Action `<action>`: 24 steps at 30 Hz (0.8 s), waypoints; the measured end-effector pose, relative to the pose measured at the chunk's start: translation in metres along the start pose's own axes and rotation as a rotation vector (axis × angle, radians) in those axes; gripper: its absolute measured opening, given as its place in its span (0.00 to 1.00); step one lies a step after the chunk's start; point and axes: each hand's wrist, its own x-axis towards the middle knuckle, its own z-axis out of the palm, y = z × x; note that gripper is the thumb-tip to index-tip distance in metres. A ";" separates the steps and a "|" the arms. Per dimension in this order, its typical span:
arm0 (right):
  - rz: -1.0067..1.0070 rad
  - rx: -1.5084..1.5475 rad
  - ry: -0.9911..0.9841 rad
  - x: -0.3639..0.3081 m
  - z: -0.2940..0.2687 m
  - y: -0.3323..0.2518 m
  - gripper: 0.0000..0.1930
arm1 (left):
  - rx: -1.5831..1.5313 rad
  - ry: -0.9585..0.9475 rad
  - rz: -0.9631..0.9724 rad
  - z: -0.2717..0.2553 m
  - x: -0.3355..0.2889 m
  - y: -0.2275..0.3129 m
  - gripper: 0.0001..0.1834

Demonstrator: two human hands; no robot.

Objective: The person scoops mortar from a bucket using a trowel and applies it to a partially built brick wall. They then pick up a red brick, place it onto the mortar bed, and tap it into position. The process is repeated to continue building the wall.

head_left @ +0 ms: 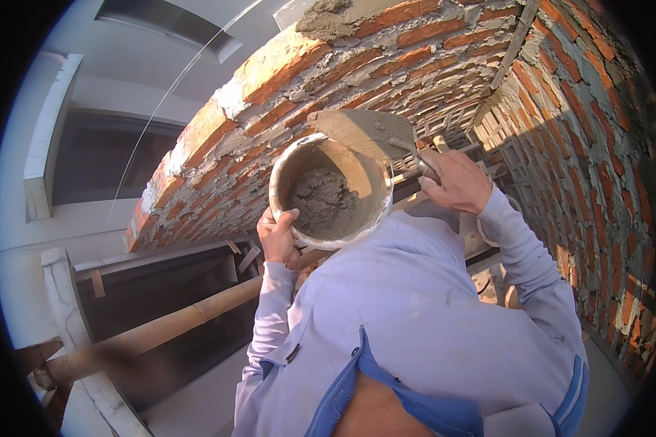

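A round white bucket (377, 224) hangs in front of my body, its inside smeared with grey. Wet mortar (326, 200) lies in its bottom. My left hand (278, 237) grips the bucket's left rim, thumb over the edge. In my right hand (455, 178) is the handle of a trowel (368, 132), whose broad blade reaches left over the bucket's far rim. Grey mortar coats the blade. Just beyond stands a brick wall (270, 116), its joints filled with rough mortar; a mortar heap (326, 20) sits on its top at the far end.
Another brick wall (583, 146) rises close on my right, meeting the first at a corner. A bamboo pole (175, 331) runs across at the lower left. A thin wire (157, 109) slants down past a pale building with dark windows at the left.
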 end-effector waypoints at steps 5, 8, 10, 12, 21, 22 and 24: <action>-0.182 -0.539 0.002 0.019 0.057 -0.013 0.09 | 0.105 -0.259 0.082 0.004 0.004 0.021 0.05; -0.180 -0.648 0.022 0.029 0.089 -0.019 0.07 | 0.123 -0.369 0.120 0.010 0.002 0.032 0.09; -0.162 -0.607 -0.065 0.010 0.094 -0.017 0.07 | 0.203 -0.435 0.131 0.002 0.014 0.023 0.10; -0.207 -0.610 -0.192 -0.003 0.072 -0.016 0.07 | 0.268 -0.459 0.127 0.004 0.017 0.019 0.10; 0.129 -0.527 -0.399 -0.010 0.029 -0.015 0.08 | 0.460 -0.509 0.284 0.041 -0.004 0.039 0.11; 0.127 -0.494 -0.465 -0.009 0.027 -0.008 0.07 | 0.446 -0.523 0.307 0.047 -0.005 0.041 0.12; 0.124 -0.426 -0.604 -0.008 0.025 0.007 0.09 | 0.442 -0.495 0.294 0.054 -0.009 0.048 0.11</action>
